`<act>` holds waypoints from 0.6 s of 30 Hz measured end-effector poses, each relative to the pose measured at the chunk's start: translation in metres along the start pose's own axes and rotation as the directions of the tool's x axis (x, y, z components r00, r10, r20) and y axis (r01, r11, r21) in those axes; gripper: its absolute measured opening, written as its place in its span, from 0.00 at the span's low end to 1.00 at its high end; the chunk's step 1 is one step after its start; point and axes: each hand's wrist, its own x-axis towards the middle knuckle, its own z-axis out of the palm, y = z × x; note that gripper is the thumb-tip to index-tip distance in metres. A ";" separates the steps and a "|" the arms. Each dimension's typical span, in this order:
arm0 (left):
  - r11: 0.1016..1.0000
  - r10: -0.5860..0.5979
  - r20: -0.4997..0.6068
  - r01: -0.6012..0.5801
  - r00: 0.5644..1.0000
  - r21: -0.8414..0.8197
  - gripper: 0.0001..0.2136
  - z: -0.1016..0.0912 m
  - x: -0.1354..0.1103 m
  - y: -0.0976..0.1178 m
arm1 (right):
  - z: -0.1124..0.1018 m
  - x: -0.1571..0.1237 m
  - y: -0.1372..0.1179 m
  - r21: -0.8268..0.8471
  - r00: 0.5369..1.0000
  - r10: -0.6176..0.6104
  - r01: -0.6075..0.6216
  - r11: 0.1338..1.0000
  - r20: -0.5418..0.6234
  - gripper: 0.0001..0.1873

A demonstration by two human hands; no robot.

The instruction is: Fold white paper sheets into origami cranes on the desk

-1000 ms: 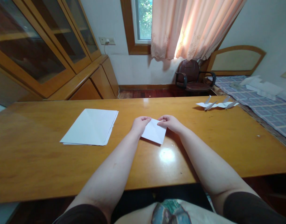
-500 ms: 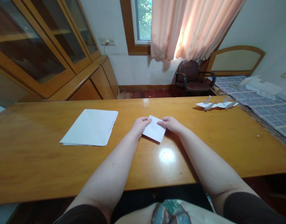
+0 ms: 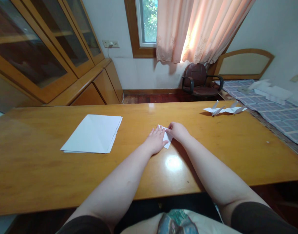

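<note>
A small folded white paper (image 3: 167,139) lies on the wooden table (image 3: 149,175) in front of me. My left hand (image 3: 155,140) rests flat over its left part, fingers stretched out and thumb apart, so much of the paper is covered. At the paper's upper right edge my right hand (image 3: 177,130) is closed, thumb and finger pinching the sheet. To the left sits a stack of white paper sheets (image 3: 93,134), the top one with a faint diagonal crease.
Folded paper cranes (image 3: 218,110) stand at the table's far right. Beyond the table are an office chair (image 3: 196,79), a bed (image 3: 258,97) with white papers on it, and a glass-door cabinet (image 3: 49,45) at the left.
My left hand has gone from gripping the paper's left edge to lying flat on top of it. My right hand has shifted its grip along the upper right edge.
</note>
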 end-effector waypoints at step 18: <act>0.993 -0.113 0.066 0.115 0.991 -0.027 0.53 0.002 -0.001 -0.002 | -0.017 0.012 0.027 0.066 0.988 0.075 -0.085 0.994 0.138 0.09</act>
